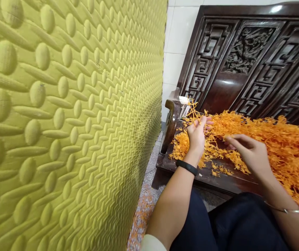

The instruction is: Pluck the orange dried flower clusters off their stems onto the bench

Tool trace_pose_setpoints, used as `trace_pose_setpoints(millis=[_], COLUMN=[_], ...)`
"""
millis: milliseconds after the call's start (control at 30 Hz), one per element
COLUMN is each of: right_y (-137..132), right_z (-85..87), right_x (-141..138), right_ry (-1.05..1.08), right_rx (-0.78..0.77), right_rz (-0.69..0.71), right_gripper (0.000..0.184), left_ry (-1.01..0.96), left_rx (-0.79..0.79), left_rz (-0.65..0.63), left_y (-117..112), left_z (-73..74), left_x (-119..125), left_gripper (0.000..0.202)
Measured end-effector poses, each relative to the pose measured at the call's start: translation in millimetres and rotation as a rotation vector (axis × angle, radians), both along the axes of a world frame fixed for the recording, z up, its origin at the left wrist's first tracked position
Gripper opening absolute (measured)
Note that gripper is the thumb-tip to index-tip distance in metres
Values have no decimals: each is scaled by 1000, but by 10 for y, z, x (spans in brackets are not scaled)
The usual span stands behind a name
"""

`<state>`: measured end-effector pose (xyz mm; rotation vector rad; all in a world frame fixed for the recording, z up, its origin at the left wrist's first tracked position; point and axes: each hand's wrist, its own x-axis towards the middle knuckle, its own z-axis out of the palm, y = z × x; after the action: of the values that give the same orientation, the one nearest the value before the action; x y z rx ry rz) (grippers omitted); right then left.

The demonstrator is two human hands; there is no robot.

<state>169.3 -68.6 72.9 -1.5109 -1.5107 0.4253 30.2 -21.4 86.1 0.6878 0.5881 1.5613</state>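
My left hand (196, 130) is closed around an orange branched sprig (192, 109), whose forked tips stick up above the fingers. It is over the left end of the dark wooden bench seat. To its right, my right hand (248, 148) is in a pinch, thumb against fingers, with a small orange bit at the tips too tiny to make out. Around both hands lies a large heap of orange branched sprigs (290, 146), spread along the seat. A smaller orange pile (181, 145) sits by the armrest, and loose pieces (221, 170) lie near the seat's front edge.
A tall yellow textured foam mat (86, 122) stands close on my left. The bench has a carved dark backrest (243, 62) and a curved armrest (172, 122). White labels (184, 100) lie beside the armrest. Orange scraps (141, 216) litter the speckled floor.
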Motion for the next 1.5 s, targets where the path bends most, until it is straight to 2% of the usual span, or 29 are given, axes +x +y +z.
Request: trace_pose_setpoints(millis=[100,167,267,333,400,500,600,733,867,967,1033,1167,1300,1400,1500], right_y=[315,477,639,683,657,498,303,206,255,252,229,181,148,127,107], right_z=[-163,-301,-512,-619,-662,-586,-440,-367,-388,-383,-380,-385,-393,-414,-428], right_x=[123,127,85,54,14,-102,-264,-398,-414,-432,-451,-454,-437,-481,-552], right_ry=[179,207,85,5,34,182,196,145,184,133,159,287,308,271,237], right_rx=[95,131,60,7,11,14,13,145,208,248,226,131,60,40,85], right_rz=[-115,-113,32,129,194,356,489,438,497,513,497,485,513,576,601], right_gripper=[31,32,34,40,43,39,44,34,28,28,29,36,38,37,34], left_ry=[65,115,157,173,206,244,218,235,354,500,568,704,850,860,819], left_rx=[37,72,122,163,212,260,280,325,323,307,274,208,217,224,229], left_rz=[-128,-209,-290,-304,-299,-288,-202,-117,-148,-203,-222,-180,-133,-49,71], left_y=[-110,-158,-188,-183,-168,-161,-191,-190,-126,-126,-147,-195,-214,-206,-203], left_z=[91,125,91,8,-93,-191,-196,-237,-416,-525,-559,-581,-631,-694,-728], left_x=[-110,-193,-296,-340,-369,-403,-433,-434,-423,-436,-450,-503,-575,-593,-572], left_gripper=[25,29,33,35,35,34,32,40,44,37,33,36,43,43,43])
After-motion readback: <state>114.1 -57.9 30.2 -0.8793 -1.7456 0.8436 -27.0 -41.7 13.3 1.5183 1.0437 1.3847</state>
